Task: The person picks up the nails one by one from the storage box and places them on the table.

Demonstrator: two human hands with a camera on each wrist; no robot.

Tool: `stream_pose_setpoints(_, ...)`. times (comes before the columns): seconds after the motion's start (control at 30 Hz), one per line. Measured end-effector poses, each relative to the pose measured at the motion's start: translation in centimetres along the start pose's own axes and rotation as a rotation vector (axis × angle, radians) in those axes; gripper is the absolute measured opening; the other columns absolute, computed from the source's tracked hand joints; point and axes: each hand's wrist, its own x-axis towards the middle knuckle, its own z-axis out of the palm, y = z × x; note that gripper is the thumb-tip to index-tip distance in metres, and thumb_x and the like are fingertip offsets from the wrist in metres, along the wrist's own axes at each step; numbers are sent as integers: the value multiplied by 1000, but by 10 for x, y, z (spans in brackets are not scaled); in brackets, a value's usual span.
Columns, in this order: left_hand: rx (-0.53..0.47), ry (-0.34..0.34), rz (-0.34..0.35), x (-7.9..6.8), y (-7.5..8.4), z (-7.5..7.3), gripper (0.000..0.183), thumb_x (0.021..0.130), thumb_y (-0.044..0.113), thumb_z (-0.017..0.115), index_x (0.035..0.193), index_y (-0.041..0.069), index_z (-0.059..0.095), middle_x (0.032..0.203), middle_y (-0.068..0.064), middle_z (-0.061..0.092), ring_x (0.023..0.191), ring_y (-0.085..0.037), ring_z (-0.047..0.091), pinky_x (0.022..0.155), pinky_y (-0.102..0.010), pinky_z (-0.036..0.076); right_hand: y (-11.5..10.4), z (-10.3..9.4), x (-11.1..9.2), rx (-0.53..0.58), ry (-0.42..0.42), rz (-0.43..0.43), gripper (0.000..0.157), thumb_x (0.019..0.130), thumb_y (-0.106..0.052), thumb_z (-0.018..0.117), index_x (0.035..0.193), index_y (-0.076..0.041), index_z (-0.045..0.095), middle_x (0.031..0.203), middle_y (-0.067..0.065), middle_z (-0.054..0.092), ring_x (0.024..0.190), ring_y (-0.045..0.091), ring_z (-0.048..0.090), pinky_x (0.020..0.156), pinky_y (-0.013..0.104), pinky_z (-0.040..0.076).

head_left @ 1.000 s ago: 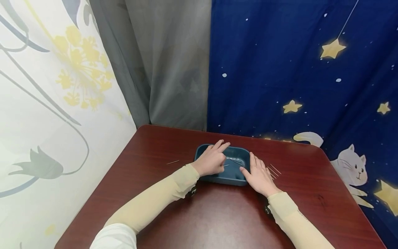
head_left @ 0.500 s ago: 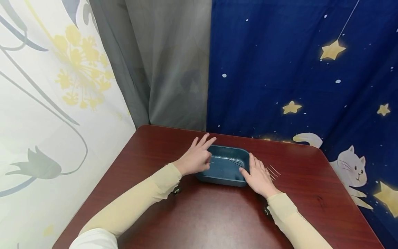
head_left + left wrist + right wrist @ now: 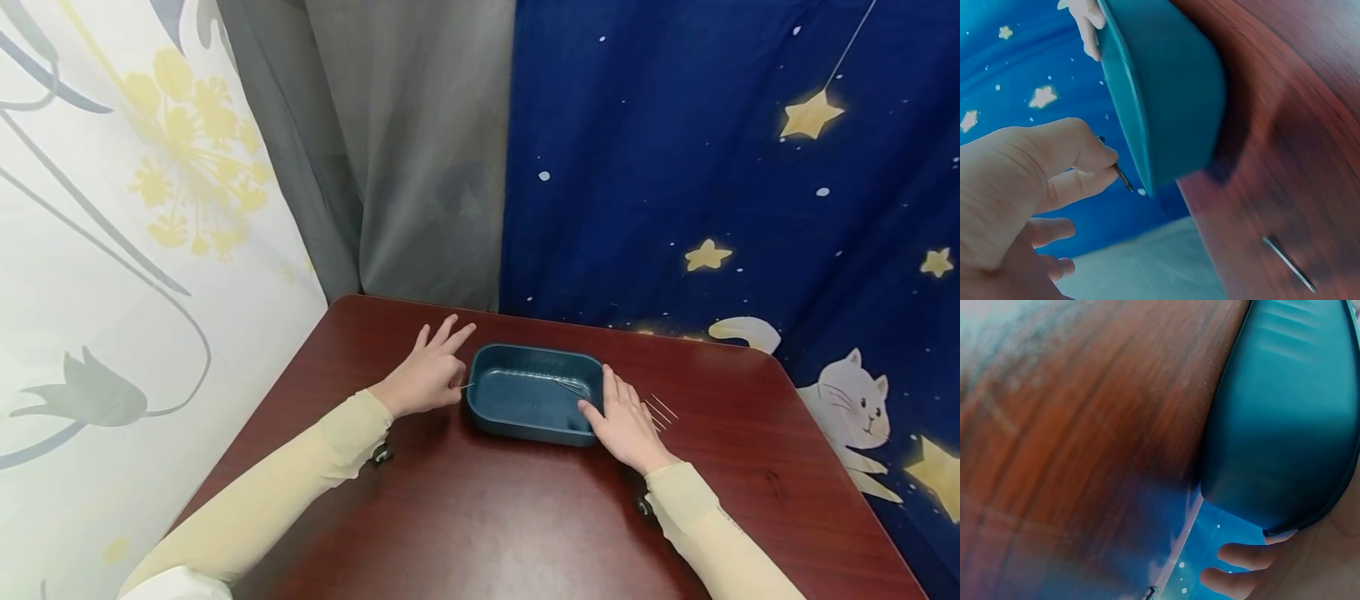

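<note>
My left hand point(image 3: 425, 379) is just left of a dark teal plastic box point(image 3: 528, 433), pinching a thin nail point(image 3: 1124, 177) between thumb and index finger. The other fingers are spread away. In the left wrist view the nail's point faces the box's wall, slightly apart from it. My right hand point(image 3: 628, 423) holds the box's right side, thumb over the rim and fingers along the outside. A few thin nails point(image 3: 572, 389) lie inside the box near that thumb. Another nail point(image 3: 1289, 265) lies on the table by the left hand.
Several thin nails point(image 3: 664, 407) lie on the reddish-brown table point(image 3: 510, 508) right of my right hand. Behind the table's far edge hang a grey curtain point(image 3: 427, 167) and a blue star-patterned curtain point(image 3: 637, 167). A white patterned curtain point(image 3: 247, 350) borders the left.
My left hand has moved left, from over the box to beyond its left side, with the nail still pinched. My right hand has stayed on the box's right side.
</note>
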Motion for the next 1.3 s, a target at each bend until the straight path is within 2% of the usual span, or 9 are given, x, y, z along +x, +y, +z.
stream_pose_setpoints(0.3, -12, -11, -60, -12, -29, 2, 33, 81, 14, 73, 57, 29, 57, 164, -12, 25, 152, -39, 4, 108, -76, 13, 1, 1, 1, -2, 5, -1, 88, 101, -51, 52, 163, -9, 5, 161, 25, 23, 145, 46, 23, 108, 72, 20)
stream_pose_setpoints(0.6, -13, -72, -132, -26, -58, 21, 34, 79, 14, 76, 54, 27, 57, 162, -16, 28, 151, -44, 4, 106, -78, 10, 1, 0, -1, 8, -20, 5, 89, 101, -52, 51, 163, -9, 4, 162, 23, 21, 146, 45, 22, 109, 72, 19)
stream_pose_setpoints(0.93, 11, -123, -140, -31, -76, 42, 35, 78, 12, 78, 55, 26, 56, 161, -17, 31, 151, -44, 5, 106, -79, 11, 0, -2, 0, 10, -7, 4, 88, 101, -50, 53, 163, -9, 5, 161, 23, 23, 145, 45, 24, 109, 72, 19)
stream_pose_setpoints(1.07, 36, -128, -128, -32, -79, 50, 36, 78, 14, 80, 55, 26, 55, 161, -17, 31, 151, -44, 6, 106, -78, 12, 0, -1, 0, 13, -10, 5, 88, 101, -51, 52, 163, -9, 5, 161, 24, 24, 145, 45, 24, 109, 72, 19)
stream_pose_setpoints(1.3, 54, -126, -113, -30, -80, 54, 36, 79, 15, 81, 56, 27, 56, 160, -18, 31, 151, -44, 8, 106, -78, 13, 1, -1, -1, 8, -14, 2, 91, 100, -60, 47, 163, -9, 4, 161, 23, 24, 146, 44, 23, 109, 71, 20)
